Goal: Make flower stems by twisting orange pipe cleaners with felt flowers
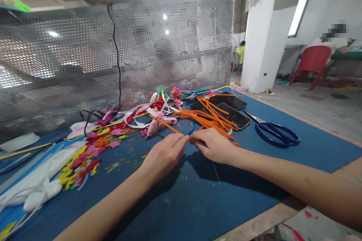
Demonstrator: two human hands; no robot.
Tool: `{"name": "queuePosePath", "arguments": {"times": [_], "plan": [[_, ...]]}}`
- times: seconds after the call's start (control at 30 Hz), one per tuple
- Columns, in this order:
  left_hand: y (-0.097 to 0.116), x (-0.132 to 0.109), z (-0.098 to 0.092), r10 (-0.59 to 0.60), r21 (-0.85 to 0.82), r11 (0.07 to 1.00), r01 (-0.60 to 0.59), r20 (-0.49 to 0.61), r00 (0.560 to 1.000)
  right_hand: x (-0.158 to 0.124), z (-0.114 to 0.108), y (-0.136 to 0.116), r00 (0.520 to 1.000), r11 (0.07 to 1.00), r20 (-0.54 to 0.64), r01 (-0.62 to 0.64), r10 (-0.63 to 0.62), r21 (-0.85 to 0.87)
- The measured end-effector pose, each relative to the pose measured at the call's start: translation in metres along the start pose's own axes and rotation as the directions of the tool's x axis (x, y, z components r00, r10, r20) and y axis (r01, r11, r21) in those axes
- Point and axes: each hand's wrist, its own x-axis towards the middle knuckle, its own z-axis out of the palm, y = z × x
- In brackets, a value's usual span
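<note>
Head view: nearest to you, above the flat blue surface (pixel 181 211), your left hand (pixel 164 154) and your right hand (pixel 212 145) meet, their fingers clamped on a thin orange flexible strip (pixel 168 125), beside a thin blue rounded loop (pixel 194 123). The step in hand appears to be working this strip at the loop; the next move calls for a firm pinch and even tension. Just beyond lie loose orange strips (pixel 206 118) and a pink plastic glue gun (pixel 154 126); farthest stands a grey perforated metal panel (pixel 181 45).
</note>
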Motion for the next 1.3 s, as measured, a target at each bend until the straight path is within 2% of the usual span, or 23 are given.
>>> {"name": "queuePosePath", "arguments": {"times": [0.07, 0.17, 0.3, 0.47, 0.53, 0.6, 0.63, 0.7, 0.77, 0.83, 0.9, 1.0, 1.07, 1.2, 1.3], "plan": [[-0.001, -0.001, -0.002, 0.076, 0.104, 0.992, -0.076, 0.006, 0.997, 0.000, 0.000, -0.002, 1.000, 0.999, 0.007, -0.006, 0.006, 0.037], [-0.003, -0.001, -0.009, 0.157, 0.170, 0.974, -0.151, -0.024, 0.987, -0.001, 0.000, -0.007, 0.999, 0.996, 0.050, -0.003, -0.001, 0.085], [-0.007, -0.002, -0.016, 0.198, 0.140, 0.972, -0.188, -0.066, 0.978, -0.002, 0.000, -0.011, 0.998, 0.994, 0.066, 0.011, -0.019, 0.112], [-0.015, -0.010, -0.012, 0.224, 0.021, 0.975, -0.223, -0.073, 0.972, -0.002, -0.002, -0.010, 0.998, 0.992, 0.024, 0.055, -0.058, 0.116], [-0.014, -0.010, -0.009, 0.140, -0.105, 0.983, -0.150, -0.095, 0.986, -0.001, -0.003, -0.009, 0.998, 0.991, 0.000, 0.070, -0.070, 0.110], [-0.009, -0.007, -0.006, -0.043, -0.264, 0.964, 0.022, -0.074, 0.996, -0.001, -0.004, -0.007, 0.997, 0.991, -0.020, 0.081, -0.080, 0.107], [-0.006, -0.004, -0.005, -0.161, -0.344, 0.928, 0.139, -0.037, 0.986, -0.001, -0.004, -0.006, 0.996, 0.990, -0.032, 0.088, -0.085, 0.106], [0.001, 0.002, -0.004, -0.400, -0.489, 0.785, 0.380, 0.067, 0.914, -0.001, -0.004, -0.005, 0.994, 0.989, -0.051, 0.100, -0.095, 0.106], [0.007, 0.006, -0.004, -0.581, -0.616, 0.576, 0.537, 0.155, 0.799, -0.001, -0.005, -0.005, 0.994, 0.989, -0.061, 0.096, -0.090, 0.110], [0.010, 0.008, -0.003, -0.663, -0.703, 0.413, 0.579, 0.203, 0.720, -0.001, -0.004, -0.006, 0.997, 0.990, -0.055, 0.064, -0.058, 0.127], [0.011, 0.007, -0.003, -0.683, -0.737, 0.367, 0.568, 0.201, 0.702, -0.001, -0.004, -0.008, 0.998, 0.986, -0.057, 0.020, -0.011, 0.166], [0.013, 0.005, -0.003, -0.682, -0.734, 0.419, 0.535, 0.135, 0.719, 0.000, -0.003, -0.011, 0.997, 0.970, -0.054, -0.043, 0.058, 0.241], [0.014, 0.004, -0.003, -0.662, -0.709, 0.492, 0.505, 0.072, 0.746, 0.001, -0.002, -0.011, 0.995, 0.959, -0.041, -0.081, 0.096, 0.270], [0.012, 0.003, -0.003, -0.551, -0.558, 0.705, 0.438, -0.042, 0.833, 0.000, 0.000, -0.011, 0.990, 0.952, -0.022, -0.126, 0.138, 0.279], [0.005, 0.000, 0.001, -0.383, -0.407, 0.856, 0.320, -0.082, 0.920, 0.000, 0.001, -0.010, 0.989, 0.957, -0.024, -0.138, 0.149, 0.255]]}}
